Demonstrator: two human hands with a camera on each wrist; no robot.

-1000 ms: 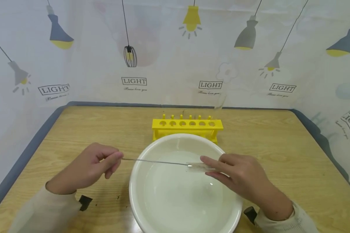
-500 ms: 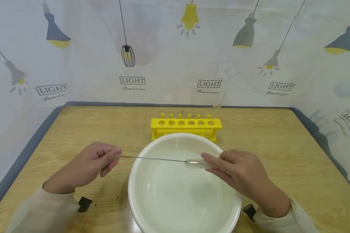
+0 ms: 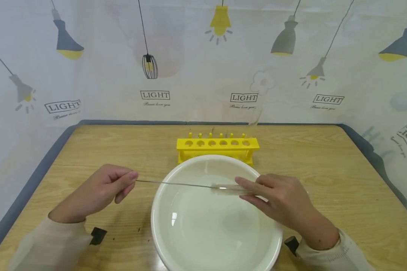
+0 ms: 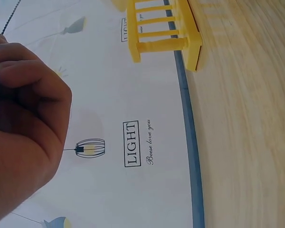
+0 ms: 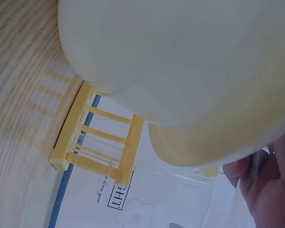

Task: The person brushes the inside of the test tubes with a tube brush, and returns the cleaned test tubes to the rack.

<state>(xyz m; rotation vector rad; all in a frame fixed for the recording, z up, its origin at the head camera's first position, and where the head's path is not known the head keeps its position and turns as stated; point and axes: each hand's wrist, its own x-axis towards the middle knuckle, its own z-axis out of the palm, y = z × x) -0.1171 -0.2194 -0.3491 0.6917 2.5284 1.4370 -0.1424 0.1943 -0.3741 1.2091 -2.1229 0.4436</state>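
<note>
My left hand (image 3: 101, 192) pinches the end of a thin test tube brush (image 3: 174, 183) between thumb and fingers. Twisted wire of its handle shows at the upper left of the left wrist view, above the curled left hand (image 4: 31, 104). The brush runs level to the right into a clear test tube (image 3: 224, 189), with bristles dimly visible at the tube's mouth. My right hand (image 3: 285, 199) grips that tube lying sideways, its far end hidden by the fingers. Both are above a white basin (image 3: 157, 226) of clear water. In the right wrist view, the right hand (image 5: 268, 190) is partly behind the rim.
A yellow test tube rack (image 3: 217, 145) stands just behind the basin. One clear tube (image 3: 254, 117) rises at the rack's right end. Small dark specks lie on the wooden table (image 3: 122, 241) left of the basin. A printed curtain (image 3: 196, 75) closes off the back and sides.
The left hand has drawn slightly left with the brush handle, and bristles now show at the tube's mouth. The right hand keeps its grip on the tube, almost in place.
</note>
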